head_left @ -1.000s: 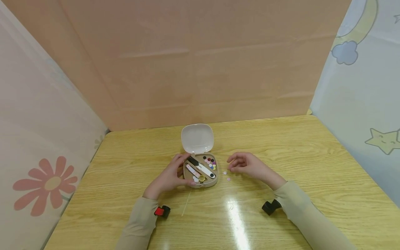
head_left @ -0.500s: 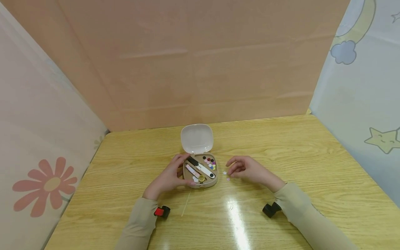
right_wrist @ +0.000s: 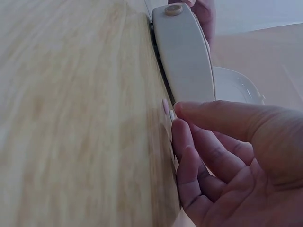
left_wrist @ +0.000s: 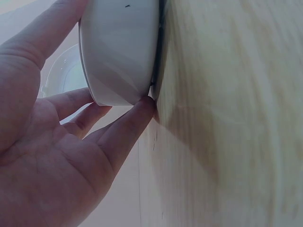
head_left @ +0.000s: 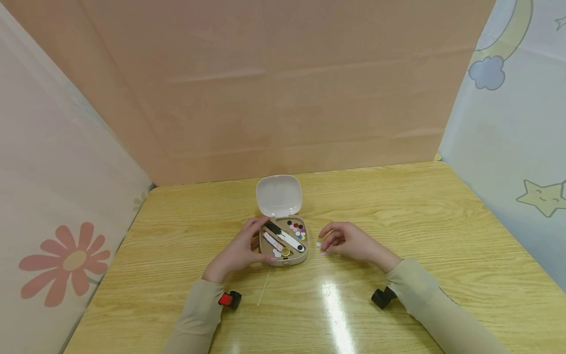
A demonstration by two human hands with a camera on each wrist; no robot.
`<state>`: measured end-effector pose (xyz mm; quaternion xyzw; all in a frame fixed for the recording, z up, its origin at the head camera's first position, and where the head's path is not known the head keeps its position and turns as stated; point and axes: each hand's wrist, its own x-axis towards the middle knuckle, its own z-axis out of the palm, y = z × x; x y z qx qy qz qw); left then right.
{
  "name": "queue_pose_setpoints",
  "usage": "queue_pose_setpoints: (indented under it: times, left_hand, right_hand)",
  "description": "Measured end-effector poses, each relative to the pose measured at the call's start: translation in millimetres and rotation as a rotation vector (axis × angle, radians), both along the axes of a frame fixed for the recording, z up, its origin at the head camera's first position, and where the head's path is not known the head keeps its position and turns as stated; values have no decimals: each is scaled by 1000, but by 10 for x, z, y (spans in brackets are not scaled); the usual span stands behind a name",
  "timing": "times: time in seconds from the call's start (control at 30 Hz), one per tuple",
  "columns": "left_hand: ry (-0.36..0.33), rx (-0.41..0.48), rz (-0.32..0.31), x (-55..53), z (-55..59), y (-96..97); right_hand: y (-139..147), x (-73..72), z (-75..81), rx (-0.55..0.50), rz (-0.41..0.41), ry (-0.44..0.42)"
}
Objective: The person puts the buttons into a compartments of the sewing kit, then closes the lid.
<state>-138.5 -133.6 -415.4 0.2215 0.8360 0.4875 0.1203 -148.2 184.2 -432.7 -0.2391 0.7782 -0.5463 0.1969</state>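
An open-lidded sewing kit case [head_left: 286, 260] stands on the table, its white lid [head_left: 279, 195] raised at the back. My left hand [head_left: 236, 253] grips the case's left side, thumb at the front and fingers toward the back. Inside lie scissors [head_left: 289, 242] with a black sheath, a rolled-looking patterned strip [head_left: 271, 241], a gold ring-shaped piece [head_left: 285, 252] and several coloured buttons [head_left: 297, 229]. My right hand [head_left: 351, 241] hovers low by the case's right side, thumb and forefinger slightly apart beside a white button [head_left: 318, 244] and a pink button [right_wrist: 165, 106] on the table.
A thin pale stick or strip [head_left: 263, 289] lies on the wooden table [head_left: 177, 236] in front of the case. Camera mounts sit on both wrists. Cloth-covered walls stand behind the table and at both sides.
My right hand has come down and slightly toward me, its fingertips now right beside the two loose buttons. The left hand keeps its grip on the case.
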Motion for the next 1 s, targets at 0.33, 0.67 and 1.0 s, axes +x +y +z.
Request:
queue_pose_setpoints:
  times: [0.33,0.67,1.0]
  left_hand:
    - [-9,4,4,-24,-34,-11]
    - [-11,-6,-1,-58,-101,-38]
    - [-33,31,-16,68,146,8]
  right_hand:
    - [-32,-6,-29,44,-13,45]
    - [-70,2,-34,75,-23,72]
    - [-90,7,-43,71,-50,65]
